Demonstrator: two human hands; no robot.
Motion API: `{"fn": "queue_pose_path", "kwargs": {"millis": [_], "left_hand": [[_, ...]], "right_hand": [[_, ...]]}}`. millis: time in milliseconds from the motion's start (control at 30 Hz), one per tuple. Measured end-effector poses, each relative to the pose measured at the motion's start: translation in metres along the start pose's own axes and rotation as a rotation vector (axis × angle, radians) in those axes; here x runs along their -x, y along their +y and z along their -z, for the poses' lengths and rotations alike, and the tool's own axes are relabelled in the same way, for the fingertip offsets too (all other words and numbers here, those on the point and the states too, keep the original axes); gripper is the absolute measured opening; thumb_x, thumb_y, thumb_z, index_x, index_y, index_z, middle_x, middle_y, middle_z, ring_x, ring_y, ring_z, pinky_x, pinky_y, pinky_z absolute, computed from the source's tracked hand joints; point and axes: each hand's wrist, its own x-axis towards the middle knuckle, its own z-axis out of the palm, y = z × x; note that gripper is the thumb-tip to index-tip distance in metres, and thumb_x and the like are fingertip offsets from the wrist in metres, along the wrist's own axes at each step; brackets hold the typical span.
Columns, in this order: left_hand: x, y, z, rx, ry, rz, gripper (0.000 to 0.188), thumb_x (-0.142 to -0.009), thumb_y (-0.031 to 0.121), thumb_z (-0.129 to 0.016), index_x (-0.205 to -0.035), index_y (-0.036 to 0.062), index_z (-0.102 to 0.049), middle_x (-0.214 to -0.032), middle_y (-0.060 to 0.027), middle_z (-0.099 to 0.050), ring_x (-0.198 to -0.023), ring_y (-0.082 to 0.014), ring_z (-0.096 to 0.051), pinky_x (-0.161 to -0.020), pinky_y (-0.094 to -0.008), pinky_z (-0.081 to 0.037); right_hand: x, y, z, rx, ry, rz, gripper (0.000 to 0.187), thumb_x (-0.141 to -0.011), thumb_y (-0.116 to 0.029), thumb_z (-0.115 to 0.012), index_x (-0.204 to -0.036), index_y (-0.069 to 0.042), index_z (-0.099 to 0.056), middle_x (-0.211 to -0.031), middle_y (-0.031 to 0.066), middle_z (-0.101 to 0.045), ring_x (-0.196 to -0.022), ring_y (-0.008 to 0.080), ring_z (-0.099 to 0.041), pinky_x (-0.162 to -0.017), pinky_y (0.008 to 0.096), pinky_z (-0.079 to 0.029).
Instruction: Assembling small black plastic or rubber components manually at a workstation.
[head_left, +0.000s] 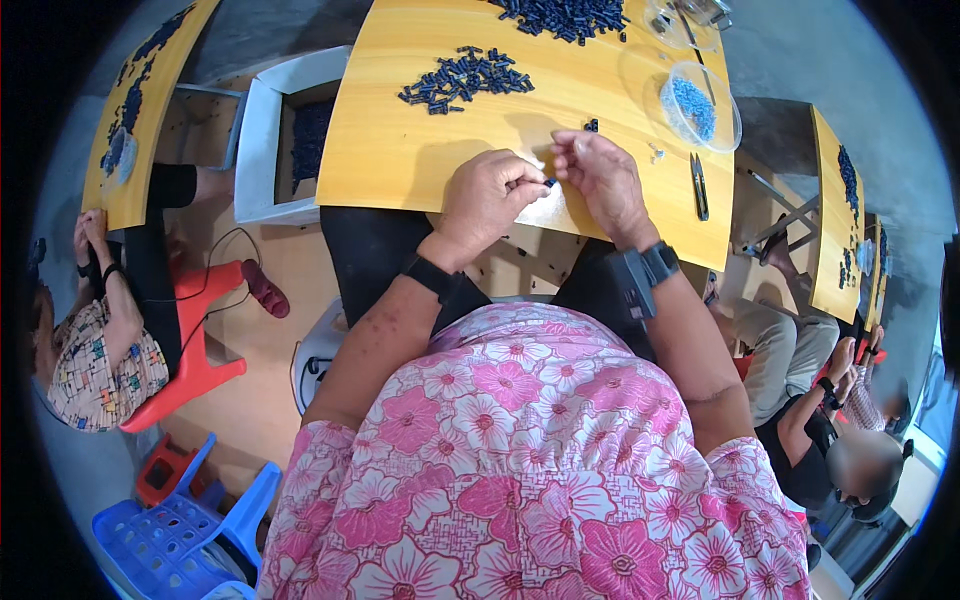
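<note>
1. With left hand (490,192), pinched a small dark piece (550,183) above the near edge of the tabletop (400,150).
2. Held right hand (607,185) half-curled beside it; could not tell whether gripping.
3. Called, seemingly, for a light, steady pinch.
4. Saw dark pieces (312,148) inside white box (258,150), left; blue bits (690,108) inside clear bowl (729,122), right.

The tabletop (590,85) looks like smooth, faintly glossy wood; the dark parts (468,80), plastic; the floral top (530,440), matt cloth.
</note>
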Motion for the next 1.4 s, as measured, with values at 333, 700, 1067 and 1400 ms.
{"fn": "queue_pose_path", "kwargs": {"millis": [333, 700, 1067, 1400], "left_hand": [[-0.003, -0.001, 0.006, 0.166, -0.128, 0.166, 0.010, -0.083, 0.009, -0.071, -0.086, -0.0010, -0.071, -0.078, -0.0019, -0.067, -0.072, -0.0065, -0.058, -0.066, -0.0233, -0.048], [-0.005, -0.008, 0.000, 0.340, -0.106, 0.224, 0.013, -0.081, 0.012, -0.071, -0.085, -0.0002, -0.073, -0.076, -0.0031, -0.069, -0.070, -0.0074, -0.060, -0.064, -0.0242, -0.049], [-0.005, 0.000, 0.006, 0.129, -0.092, 0.155, 0.020, -0.085, 0.019, -0.068, -0.086, 0.0002, -0.072, -0.077, -0.0087, -0.068, -0.069, -0.0152, -0.063, -0.065, -0.0285, -0.049], [-0.006, -0.003, -0.001, 0.046, -0.066, 0.021, 0.018, -0.085, 0.018, -0.067, -0.085, 0.0011, -0.072, -0.077, -0.0114, -0.067, -0.070, -0.0216, -0.064, -0.064, -0.0325, -0.049]], "right_hand": [[0.030, 0.013, -0.005, 0.391, 0.018, 0.091, 0.024, -0.086, 0.001, -0.063, -0.108, -0.002, -0.070, -0.090, 0.0040, -0.065, -0.081, 0.0102, -0.062, -0.076, 0.0248, -0.053], [0.030, 0.037, -0.006, 0.435, 0.063, 0.318, 0.030, -0.080, -0.001, -0.073, -0.109, -0.005, -0.069, -0.088, 0.0023, -0.065, -0.080, 0.0091, -0.061, -0.075, 0.0241, -0.053], [0.031, 0.033, -0.007, 0.770, 0.093, 0.439, 0.026, -0.081, -0.010, -0.071, -0.106, -0.006, -0.067, -0.086, 0.0097, -0.066, -0.080, 0.0204, -0.066, -0.073, 0.0304, -0.052], [0.028, 0.037, 0.002, 0.695, 0.069, 0.436, 0.025, -0.083, -0.005, -0.069, -0.108, -0.004, -0.065, -0.084, 0.0080, -0.065, -0.076, 0.0172, -0.064, -0.070, 0.0289, -0.052]]}}
